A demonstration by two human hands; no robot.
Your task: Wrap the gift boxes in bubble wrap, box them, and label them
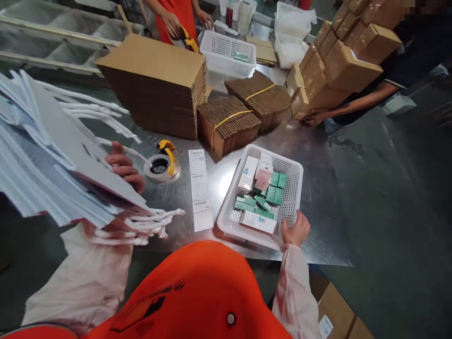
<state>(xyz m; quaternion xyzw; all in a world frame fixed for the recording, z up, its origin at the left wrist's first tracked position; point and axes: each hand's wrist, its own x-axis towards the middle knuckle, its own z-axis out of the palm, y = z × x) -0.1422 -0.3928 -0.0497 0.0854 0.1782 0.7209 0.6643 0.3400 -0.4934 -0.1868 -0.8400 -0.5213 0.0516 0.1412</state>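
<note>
On the left, my left hand [126,168] is closed around a stack of white paper gift bags [77,146], their white rope handles dangling on both sides. Part of that hand is hidden by the bags. My right hand [296,230] grips the near right rim of a white plastic basket [226,219]. Inside the basket lie several small green boxes [274,194], a white and pink box [264,172] and other white boxes [259,221]. A strip of printed labels [200,188] lies flat on the table, left of the basket.
A tape dispenser [163,165] sits near the bags. Behind stand flat cardboard stacks [158,61] and strapped cardboard bundles [229,125]. A co-worker's hand [316,117] supports piled cartons [332,70] at the right; another person stands behind a second basket [228,54].
</note>
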